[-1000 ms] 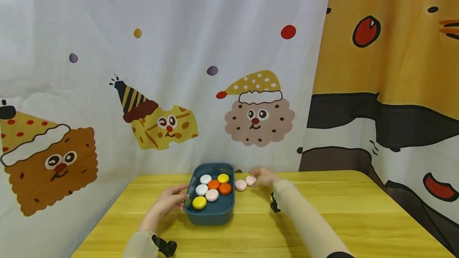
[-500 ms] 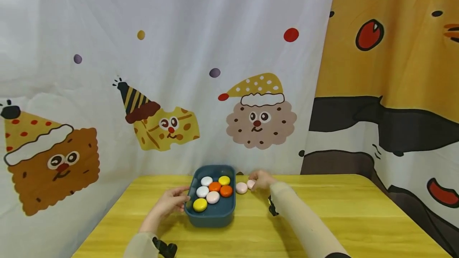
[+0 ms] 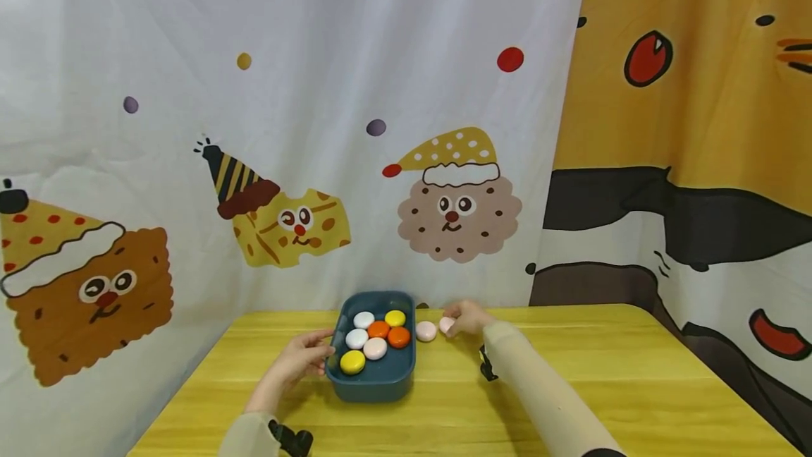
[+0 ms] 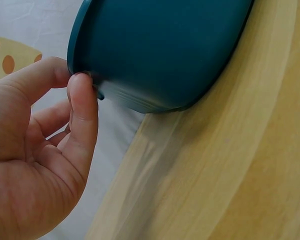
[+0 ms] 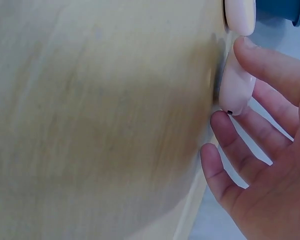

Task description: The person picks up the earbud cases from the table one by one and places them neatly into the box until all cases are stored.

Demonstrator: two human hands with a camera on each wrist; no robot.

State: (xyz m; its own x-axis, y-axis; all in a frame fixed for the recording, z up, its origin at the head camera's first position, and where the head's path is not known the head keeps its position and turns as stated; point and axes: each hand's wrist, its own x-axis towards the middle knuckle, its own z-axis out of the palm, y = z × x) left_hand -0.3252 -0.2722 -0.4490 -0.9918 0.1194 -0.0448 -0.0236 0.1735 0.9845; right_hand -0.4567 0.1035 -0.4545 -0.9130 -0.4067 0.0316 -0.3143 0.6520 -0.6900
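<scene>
In the head view, a dark blue-green plastic tub point(image 3: 374, 392) stands on the table with several glossy round discs inside: two white, two yellow, two orange and one pale pink. My left hand point(image 3: 301, 357) pinches the tub's left rim between thumb and fingers, as the left wrist view shows on the tub point(image 4: 160, 50). To the right of the tub, my right hand point(image 3: 471, 317) holds a pale pink disc point(image 5: 236, 87) between thumb and fingers, close to the tabletop. A second pale pink disc point(image 3: 426, 331) lies between that hand and the tub.
The yellow wood-grain table point(image 3: 571, 386) ends at the back against a white curtain point(image 3: 304, 55) with cartoon prints. Its far edge runs just behind the discs and the right hand.
The pink disc in my right hand has shifted slightly right, away from the other loose pink disc. My left hand and the tub stay in place.
</scene>
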